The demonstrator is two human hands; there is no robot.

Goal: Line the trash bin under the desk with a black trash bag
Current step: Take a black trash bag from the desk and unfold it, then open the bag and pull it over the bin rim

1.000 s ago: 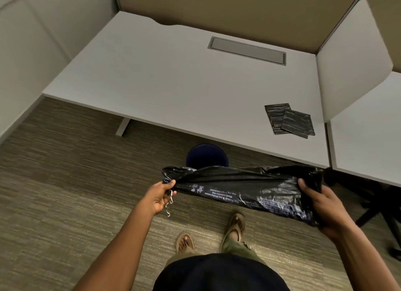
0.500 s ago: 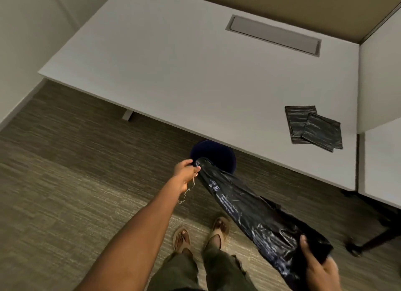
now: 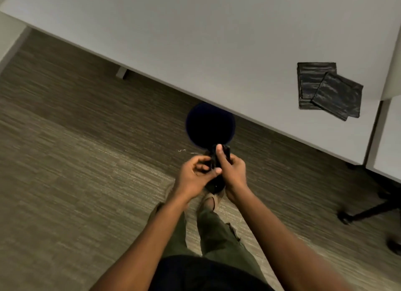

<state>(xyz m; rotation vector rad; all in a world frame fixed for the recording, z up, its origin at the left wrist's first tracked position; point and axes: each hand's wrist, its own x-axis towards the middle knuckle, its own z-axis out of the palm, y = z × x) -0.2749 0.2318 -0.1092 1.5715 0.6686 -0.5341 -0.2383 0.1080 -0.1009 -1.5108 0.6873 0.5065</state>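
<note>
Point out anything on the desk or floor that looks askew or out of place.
Only a small thing: the two folded bags on the desk overlap, the upper one skewed. The bin stands upright, partly under the desk edge.

A flat white laminate desktop (image 3: 195, 41) is being seen from above, taking up the upper part of the view. Below its front edge, striped grey-brown carpet flooring (image 3: 65, 160) is being shown, and at the desktop's right end a black chair base (image 3: 368, 212) is being partly caught.
</note>
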